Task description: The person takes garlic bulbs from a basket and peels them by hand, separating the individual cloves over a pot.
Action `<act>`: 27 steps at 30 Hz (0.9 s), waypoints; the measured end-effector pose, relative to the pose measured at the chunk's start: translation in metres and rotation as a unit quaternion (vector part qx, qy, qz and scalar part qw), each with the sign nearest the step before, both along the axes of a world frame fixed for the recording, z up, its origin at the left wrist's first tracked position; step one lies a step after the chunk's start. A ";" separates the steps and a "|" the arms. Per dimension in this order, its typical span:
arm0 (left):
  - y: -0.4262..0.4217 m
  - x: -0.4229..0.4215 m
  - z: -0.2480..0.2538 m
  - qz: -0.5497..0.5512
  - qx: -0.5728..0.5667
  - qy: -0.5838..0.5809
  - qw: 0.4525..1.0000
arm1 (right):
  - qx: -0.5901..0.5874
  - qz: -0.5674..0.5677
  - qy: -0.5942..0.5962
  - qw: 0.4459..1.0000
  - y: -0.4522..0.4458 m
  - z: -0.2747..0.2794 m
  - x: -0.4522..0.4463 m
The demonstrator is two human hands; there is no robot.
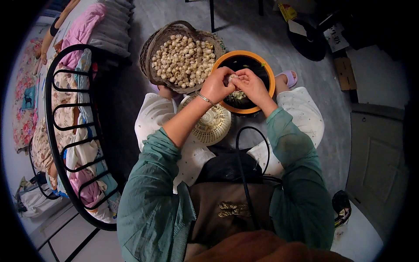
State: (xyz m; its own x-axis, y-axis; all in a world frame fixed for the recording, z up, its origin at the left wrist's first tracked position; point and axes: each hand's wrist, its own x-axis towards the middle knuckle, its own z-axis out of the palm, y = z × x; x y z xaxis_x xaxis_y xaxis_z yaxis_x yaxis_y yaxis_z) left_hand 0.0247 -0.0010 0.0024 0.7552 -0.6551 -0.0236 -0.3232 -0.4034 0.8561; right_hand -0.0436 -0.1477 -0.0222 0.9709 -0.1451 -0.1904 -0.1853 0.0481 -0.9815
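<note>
Over an orange-rimmed black tub [271, 81], both my hands meet at a small pale garlic bulb [231, 77]. My left hand [217, 85], with a bracelet at the wrist, has its fingers closed round one side of the bulb. On the other side, my right hand [252, 86] pinches the bulb with bent fingers. Pale bits [238, 94] lie inside the tub below. A woven basket [146, 59] heaped with garlic bulbs [183, 61] stands beside the tub at upper left. Closer to my body is a cream plastic colander [211, 124], partly covered by my left forearm.
A bed with a black metal frame [51, 109] and crumpled bedding runs along the left; another person's arm [61, 19] rests there. A black cable [240, 161] loops across my lap. At right stand a cardboard box [345, 73] and a grey cabinet [377, 153].
</note>
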 end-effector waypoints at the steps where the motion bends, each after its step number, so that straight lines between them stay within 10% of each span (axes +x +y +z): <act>1: 0.000 0.000 -0.001 -0.003 -0.006 -0.017 1.000 | 0.008 -0.007 0.001 1.000 0.000 0.001 0.000; 27: 0.000 -0.014 0.005 -0.049 -0.013 -0.104 0.993 | -0.176 -0.030 0.043 0.983 -0.005 0.002 -0.002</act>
State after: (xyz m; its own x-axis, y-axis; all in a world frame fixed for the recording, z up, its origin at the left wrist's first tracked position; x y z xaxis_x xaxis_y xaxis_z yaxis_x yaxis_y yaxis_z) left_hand 0.0110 -0.0011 0.0078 0.6741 -0.7244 0.1440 -0.5307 -0.3395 0.7766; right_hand -0.0456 -0.1528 -0.0204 0.9412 -0.2727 -0.1993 -0.2754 -0.2778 -0.9203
